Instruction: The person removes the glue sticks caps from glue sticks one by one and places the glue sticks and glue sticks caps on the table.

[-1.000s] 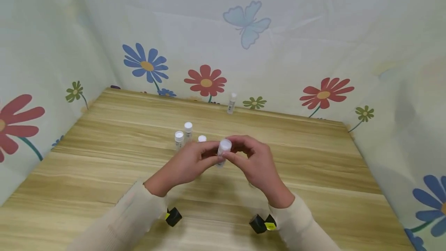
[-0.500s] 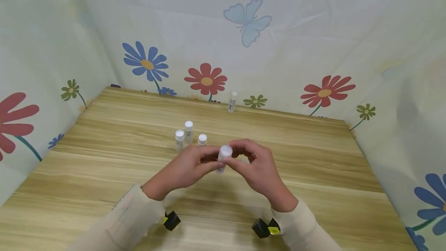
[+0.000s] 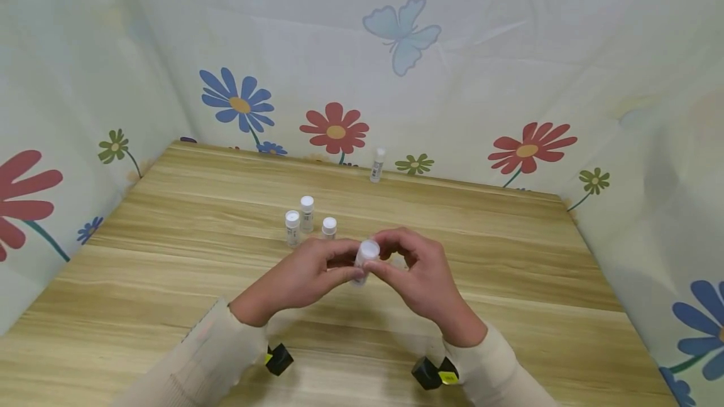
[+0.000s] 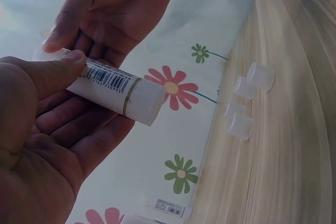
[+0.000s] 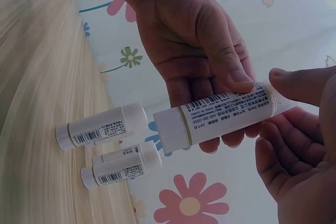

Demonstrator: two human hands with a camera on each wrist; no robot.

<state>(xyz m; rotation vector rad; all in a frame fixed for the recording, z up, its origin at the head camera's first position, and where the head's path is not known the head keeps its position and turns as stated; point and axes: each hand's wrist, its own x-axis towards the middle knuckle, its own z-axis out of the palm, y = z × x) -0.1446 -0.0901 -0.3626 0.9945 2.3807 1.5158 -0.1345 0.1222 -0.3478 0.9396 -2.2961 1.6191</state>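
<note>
A white glue stick (image 3: 369,250) stands nearly upright between my two hands, above the wooden table. My left hand (image 3: 302,274) holds its body between thumb and fingers. My right hand (image 3: 420,276) pinches it near the top with the thumb and fingers. In the right wrist view, the printed label of the held glue stick (image 5: 215,115) faces the camera, and its wide white base is uncovered. Behind the left hand stand three more glue sticks (image 3: 292,228), one partly hidden by that hand.
Another glue stick (image 3: 376,166) stands at the table's back edge. Several short white cylinders like caps (image 4: 261,76) are on the table (image 4: 283,145) in the left wrist view. Flower-printed cloth (image 3: 452,105) encloses the back and sides.
Both hands have moved slightly toward me with the glue stick, uncovering more of the standing glue sticks. The grip looks much the same.
</note>
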